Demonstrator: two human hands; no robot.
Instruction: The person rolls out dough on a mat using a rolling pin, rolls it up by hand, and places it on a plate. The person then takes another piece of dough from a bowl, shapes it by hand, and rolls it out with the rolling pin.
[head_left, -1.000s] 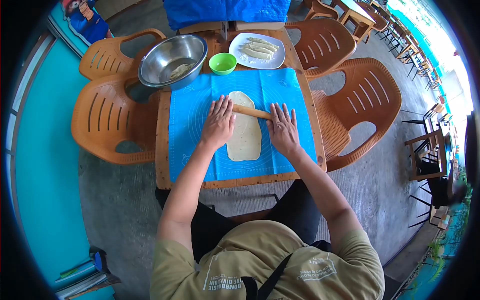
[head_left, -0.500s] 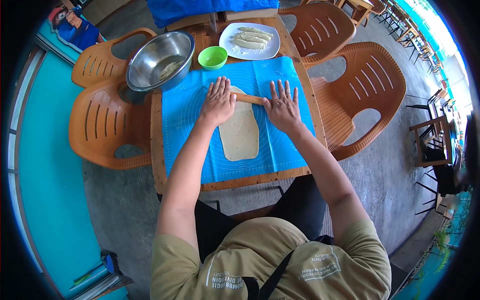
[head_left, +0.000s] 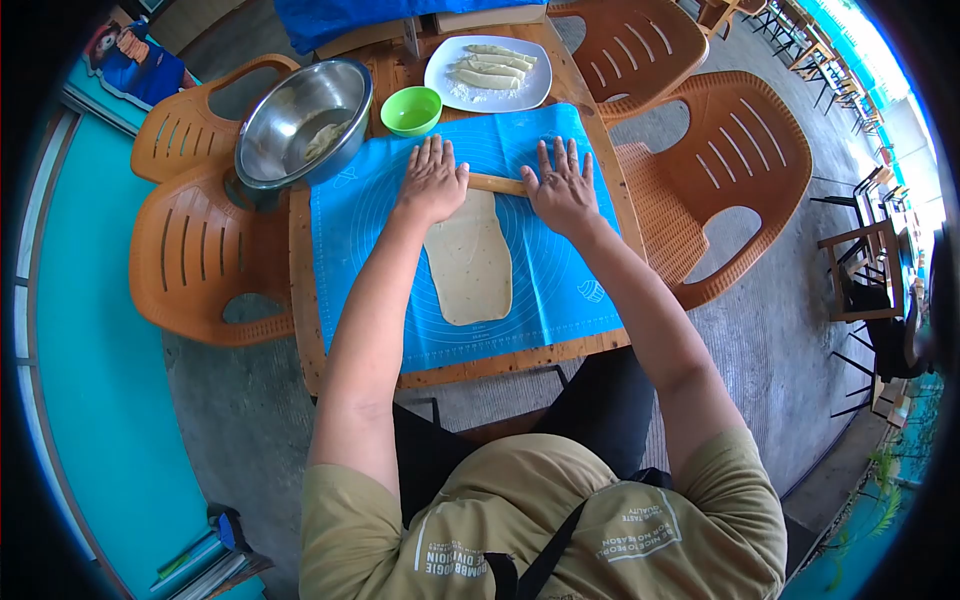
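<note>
A wooden rolling pin (head_left: 496,184) lies crosswise at the far end of a flat, elongated sheet of dough (head_left: 470,265). My left hand (head_left: 433,182) rests palm-down over the pin's left end, fingers stretched forward. On its right end lies my right hand (head_left: 564,188), flat with the fingers spread. Both palms hide the ends of the pin. Under the dough is a blue silicone mat (head_left: 375,290) with printed circles and ruler marks.
Beyond the mat stand a steel bowl (head_left: 262,150) with some dough inside, a small green bowl (head_left: 411,110), and a white plate (head_left: 535,92) holding several dough rolls (head_left: 490,68). Orange chairs (head_left: 745,150) flank the wooden table (head_left: 600,345) on both sides.
Both hands and the rolling pin have moved slightly away from me, to the dough's far end. The dough that showed beyond the pin no longer does. The view has shifted a little.
</note>
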